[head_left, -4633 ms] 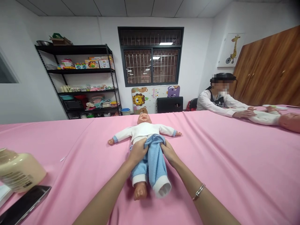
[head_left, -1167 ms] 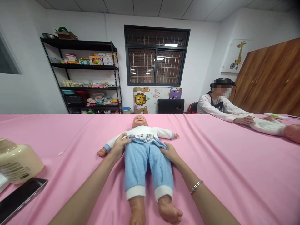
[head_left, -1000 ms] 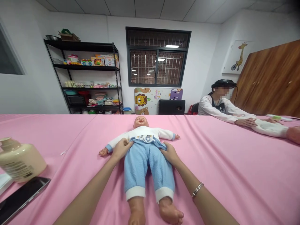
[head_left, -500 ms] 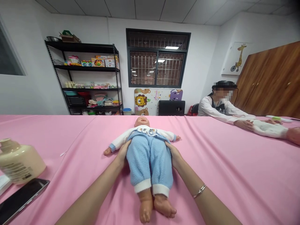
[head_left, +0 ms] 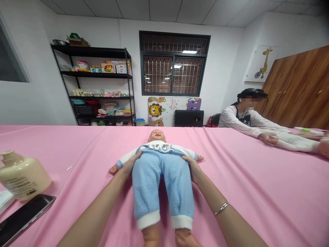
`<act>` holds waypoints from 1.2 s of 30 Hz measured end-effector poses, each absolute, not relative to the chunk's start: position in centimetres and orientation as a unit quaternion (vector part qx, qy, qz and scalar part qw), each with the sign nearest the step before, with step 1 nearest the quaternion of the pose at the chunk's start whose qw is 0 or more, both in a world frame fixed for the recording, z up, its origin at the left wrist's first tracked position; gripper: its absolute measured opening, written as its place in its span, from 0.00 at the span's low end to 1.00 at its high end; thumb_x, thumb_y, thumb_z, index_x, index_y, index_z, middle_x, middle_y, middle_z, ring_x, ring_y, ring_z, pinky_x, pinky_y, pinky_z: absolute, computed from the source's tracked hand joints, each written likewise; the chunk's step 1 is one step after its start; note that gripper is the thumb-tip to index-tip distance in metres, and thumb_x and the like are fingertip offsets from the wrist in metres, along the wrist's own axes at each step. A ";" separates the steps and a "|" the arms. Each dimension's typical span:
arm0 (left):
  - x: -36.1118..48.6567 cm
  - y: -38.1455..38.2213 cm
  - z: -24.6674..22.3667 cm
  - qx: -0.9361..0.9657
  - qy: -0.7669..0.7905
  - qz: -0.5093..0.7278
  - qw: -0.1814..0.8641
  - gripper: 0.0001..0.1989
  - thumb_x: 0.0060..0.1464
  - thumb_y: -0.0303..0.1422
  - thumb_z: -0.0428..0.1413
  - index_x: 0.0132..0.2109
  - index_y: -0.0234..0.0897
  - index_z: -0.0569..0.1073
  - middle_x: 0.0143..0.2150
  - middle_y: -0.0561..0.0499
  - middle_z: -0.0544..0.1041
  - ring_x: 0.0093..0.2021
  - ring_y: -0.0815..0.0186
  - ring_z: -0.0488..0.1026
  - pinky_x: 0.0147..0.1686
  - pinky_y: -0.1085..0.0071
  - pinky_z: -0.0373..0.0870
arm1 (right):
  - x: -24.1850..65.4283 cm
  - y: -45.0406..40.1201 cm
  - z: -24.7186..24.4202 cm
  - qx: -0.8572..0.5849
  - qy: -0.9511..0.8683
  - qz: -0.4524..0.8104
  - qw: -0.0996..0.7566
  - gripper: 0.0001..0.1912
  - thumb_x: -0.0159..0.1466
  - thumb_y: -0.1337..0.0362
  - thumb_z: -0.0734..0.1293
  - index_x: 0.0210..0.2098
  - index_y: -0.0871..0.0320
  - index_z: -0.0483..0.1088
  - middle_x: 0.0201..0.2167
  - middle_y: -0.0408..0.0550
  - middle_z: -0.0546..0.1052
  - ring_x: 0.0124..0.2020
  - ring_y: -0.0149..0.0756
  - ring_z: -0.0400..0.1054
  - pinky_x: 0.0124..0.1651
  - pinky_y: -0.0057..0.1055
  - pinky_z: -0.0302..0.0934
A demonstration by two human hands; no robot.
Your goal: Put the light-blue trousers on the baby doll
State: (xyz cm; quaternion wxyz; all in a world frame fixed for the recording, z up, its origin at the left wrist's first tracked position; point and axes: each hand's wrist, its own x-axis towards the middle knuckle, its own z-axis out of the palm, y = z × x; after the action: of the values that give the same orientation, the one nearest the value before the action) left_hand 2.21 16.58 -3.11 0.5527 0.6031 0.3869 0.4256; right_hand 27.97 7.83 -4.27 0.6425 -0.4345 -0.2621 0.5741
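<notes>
A baby doll [head_left: 157,136] lies on its back on the pink table cover [head_left: 252,178], head away from me. It wears a white top and fluffy light-blue trousers [head_left: 161,181] with white cuffs. My left hand [head_left: 129,164] holds the doll's side at the trousers' waist, below its outstretched arm. On the other side, my right hand [head_left: 193,167] grips the waist in the same way; a thin bracelet circles that wrist. The doll's bare feet reach the bottom edge of the view.
A cream pump bottle [head_left: 23,175] and a dark phone [head_left: 23,218] lie at the left. At the right a seated person [head_left: 244,116] handles another doll [head_left: 295,142]. Behind stand a black shelf unit [head_left: 97,89], a barred window and a wooden cupboard.
Earlier the trousers were bunched at the hips with one leg empty; they are drawn up to the chest and both feet are out. In the last half second the legs parted and came nearer me.
</notes>
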 end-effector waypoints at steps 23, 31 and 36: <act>4.5 15.7 -1.4 0.719 0.342 0.438 0.417 0.21 0.52 0.49 0.50 0.39 0.34 0.71 0.41 0.47 0.74 0.45 0.56 0.68 0.48 0.64 0.61 | 25.6 7.4 -2.2 -0.522 -0.618 0.288 0.512 0.17 0.55 0.51 0.63 0.28 0.61 0.68 0.28 0.45 0.71 0.33 0.36 0.63 0.36 0.30 0.55; 5.3 13.2 1.0 0.571 0.284 0.468 0.612 0.23 0.42 0.48 0.60 0.40 0.34 0.70 0.34 0.51 0.74 0.34 0.64 0.70 0.37 0.71 0.65 | 26.2 6.0 -0.2 -0.360 -0.440 0.527 0.632 0.29 0.42 0.56 0.74 0.42 0.55 0.65 0.36 0.45 0.74 0.37 0.36 0.68 0.41 0.30 0.60; 4.2 15.7 -0.6 0.579 0.357 0.525 0.511 0.18 0.32 0.35 0.65 0.31 0.35 0.68 0.30 0.56 0.72 0.31 0.69 0.68 0.33 0.77 0.62 | 27.0 7.6 -2.4 -0.495 -0.484 0.384 0.611 0.25 0.41 0.54 0.73 0.33 0.58 0.63 0.26 0.44 0.73 0.29 0.34 0.65 0.32 0.28 0.56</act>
State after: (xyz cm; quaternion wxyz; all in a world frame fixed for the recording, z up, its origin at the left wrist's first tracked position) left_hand 4.18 15.71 -0.58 0.5111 0.5795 0.3572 0.5247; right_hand 27.01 7.58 -2.41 0.6108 -0.4955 -0.4835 0.3842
